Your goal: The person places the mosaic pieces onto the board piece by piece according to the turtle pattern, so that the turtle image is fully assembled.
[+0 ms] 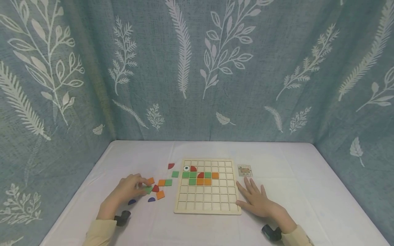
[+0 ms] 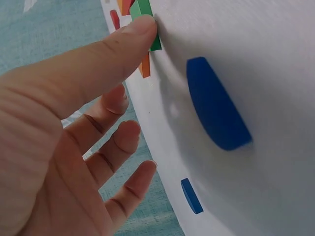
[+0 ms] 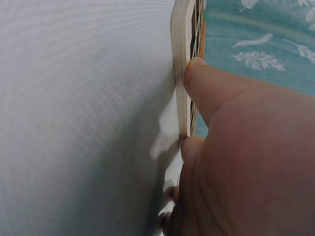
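Pale wood forms the gridded board (image 1: 207, 198), which the head view shows lying on a white cloth (image 1: 307, 184) between the person's hands. Set in its upper cells are a round eye piece (image 1: 186, 168), red quarter-rounds, and green and orange squares. The left hand (image 1: 130, 188) pinches a green tile (image 1: 149, 190) between thumb and forefinger, left of the board. Close about it lie a red quarter-round (image 1: 155, 188), an orange tile (image 1: 160, 195) and two blue half-rounds (image 1: 151, 199); other loose pieces lie toward the board. The right hand (image 1: 257, 201) grasps nothing: its fingers are spread, with the thumb at the board's right edge. A small printed card (image 1: 245, 170) lies just beyond the fingertips, beside the board.

In the left wrist view, the thumb covers part of the green tile, and the remaining fingers are loosely bent and free. Both blue half-rounds lie on the cloth, apart from the hand.

In the right wrist view, the thumb tip touches the board's rim, and another finger lies near the same edge.
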`<action>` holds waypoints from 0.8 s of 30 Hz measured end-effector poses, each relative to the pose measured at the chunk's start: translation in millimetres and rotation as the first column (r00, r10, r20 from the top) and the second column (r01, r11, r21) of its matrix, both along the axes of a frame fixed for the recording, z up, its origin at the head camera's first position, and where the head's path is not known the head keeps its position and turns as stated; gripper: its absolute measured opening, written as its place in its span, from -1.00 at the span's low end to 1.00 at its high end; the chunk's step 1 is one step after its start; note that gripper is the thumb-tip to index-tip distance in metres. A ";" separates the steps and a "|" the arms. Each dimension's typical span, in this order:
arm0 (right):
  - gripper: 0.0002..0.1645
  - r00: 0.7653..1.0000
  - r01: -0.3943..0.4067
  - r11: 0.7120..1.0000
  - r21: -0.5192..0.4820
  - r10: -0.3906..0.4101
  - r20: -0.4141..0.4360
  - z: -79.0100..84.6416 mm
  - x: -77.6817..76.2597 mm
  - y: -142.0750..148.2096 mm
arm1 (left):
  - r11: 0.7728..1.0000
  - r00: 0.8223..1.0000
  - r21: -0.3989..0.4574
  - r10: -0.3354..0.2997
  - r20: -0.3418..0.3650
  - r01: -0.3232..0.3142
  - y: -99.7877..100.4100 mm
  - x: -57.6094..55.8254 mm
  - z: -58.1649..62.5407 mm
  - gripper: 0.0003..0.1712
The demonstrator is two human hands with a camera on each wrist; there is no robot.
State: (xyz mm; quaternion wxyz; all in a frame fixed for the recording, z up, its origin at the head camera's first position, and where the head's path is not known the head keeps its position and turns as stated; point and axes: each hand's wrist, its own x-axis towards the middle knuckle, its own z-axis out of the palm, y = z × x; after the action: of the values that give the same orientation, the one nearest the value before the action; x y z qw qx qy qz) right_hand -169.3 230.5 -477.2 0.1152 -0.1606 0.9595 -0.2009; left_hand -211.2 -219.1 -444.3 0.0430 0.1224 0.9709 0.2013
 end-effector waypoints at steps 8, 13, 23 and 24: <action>-0.15 1.000 0.000 1.000 -0.005 0.000 0.009 -0.7 0.5 -0.7 | 1.000 1.000 -0.030 -0.006 -0.001 0.006 -2.5 2.0 -0.8 -0.70; -0.15 1.000 0.005 1.000 0.001 -0.005 0.013 -1.1 0.0 -1.1 | 0.999 1.000 -0.030 -0.023 -0.014 0.022 -5.0 2.6 -2.7 -0.70; -0.14 1.000 0.012 1.000 0.006 -0.012 0.012 -3.0 -1.1 -0.2 | 0.998 0.998 -0.051 -0.049 -0.042 0.047 -4.5 -0.5 -4.3 -0.69; -0.14 1.000 0.014 1.000 0.007 -0.014 0.012 -3.0 -0.9 0.0 | 0.997 0.998 -0.051 -0.051 -0.046 0.049 -3.6 -1.0 -3.5 -0.69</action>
State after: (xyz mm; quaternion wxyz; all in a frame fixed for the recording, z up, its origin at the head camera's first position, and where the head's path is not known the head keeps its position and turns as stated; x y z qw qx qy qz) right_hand -170.2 230.5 -480.3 0.1201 -0.1522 0.9605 -0.1996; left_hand -212.2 -222.7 -447.8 0.0283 0.1503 0.9730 0.1731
